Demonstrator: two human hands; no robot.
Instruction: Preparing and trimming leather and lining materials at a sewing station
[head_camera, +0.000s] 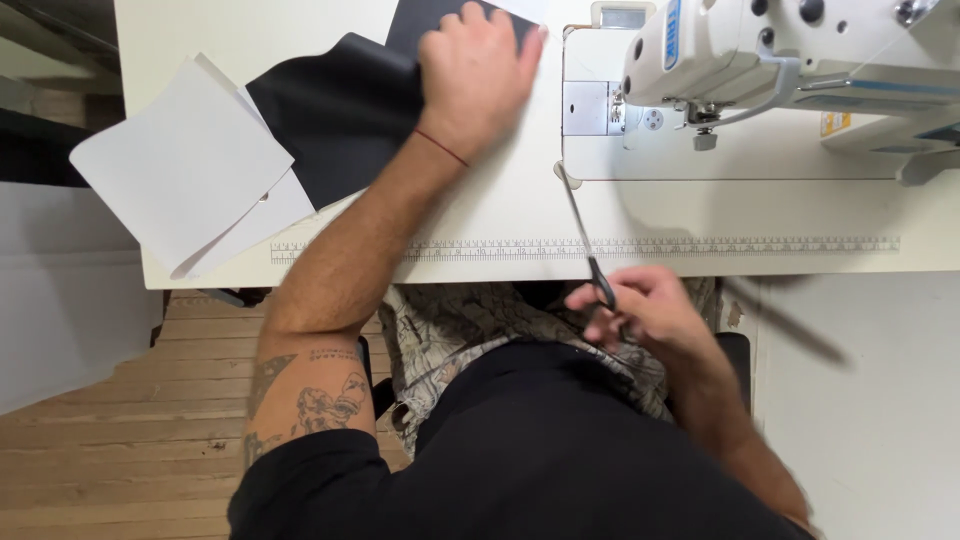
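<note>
While left hand presses flat on black fabric at 11 o'clock, right hand grips scissors, blades pointing 12 o'clock over the desk.

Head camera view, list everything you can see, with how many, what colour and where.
sewing machine: one, white, far right of the table
table: one, cream, with a printed ruler strip along its near edge
black sheet: one, black, on the table, partly under the left hand; a second black piece may lie beyond it, cannot tell
white sheets: at least two, white, stacked at the table's left corner, overhanging the edge
scissors: one pair, metal blades and dark handles, blades lying over the table's near edge
wooden floor: light brown, lower left
left hand: flat on the black sheet
right hand: fingers on the scissors handles, below the table edge
</note>
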